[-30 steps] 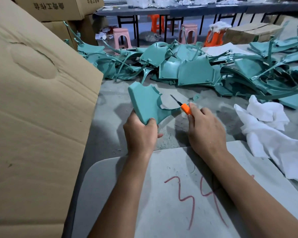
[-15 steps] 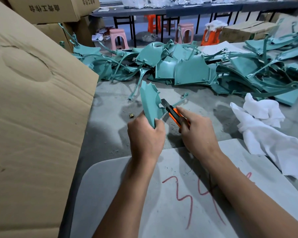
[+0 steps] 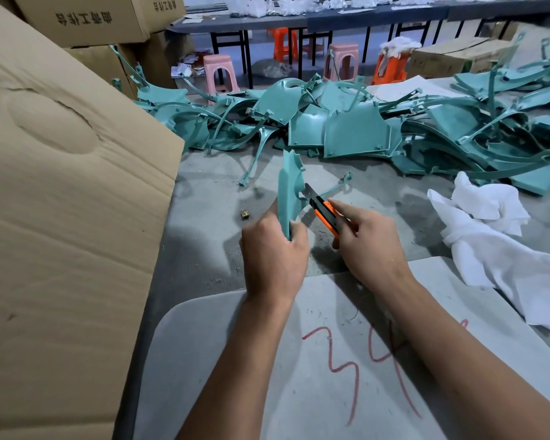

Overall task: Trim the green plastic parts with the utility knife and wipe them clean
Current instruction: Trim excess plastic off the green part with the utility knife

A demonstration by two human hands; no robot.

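1. Holding a green plastic part [image 3: 288,192] up on its edge, the left hand [image 3: 272,252] has its fingers and thumb curled tight around the bottom of it.
2. The right hand [image 3: 367,242] grips an orange utility knife [image 3: 326,217], fingers wrapped around the handle.
3. The knife's blade [image 3: 308,192] points up and to the left, and its tip sits against the right edge of the held part.
4. Both hands are above the gray floor [image 3: 210,214], just past a pale board [image 3: 235,360] with red marks drawn on it.
5. A big pile of green parts [image 3: 356,131] lies on the floor behind the hands.
6. A white cloth [image 3: 496,249] lies bunched up on the right, partly on the board.
7. A large cardboard box [image 3: 61,217] fills the left side.
8. A tiny brown thing [image 3: 244,214] sits on the floor near the left hand; I cannot tell what it is.
9. Pink and orange stools [image 3: 218,71] stand far back, beside a long dark table [image 3: 331,19].
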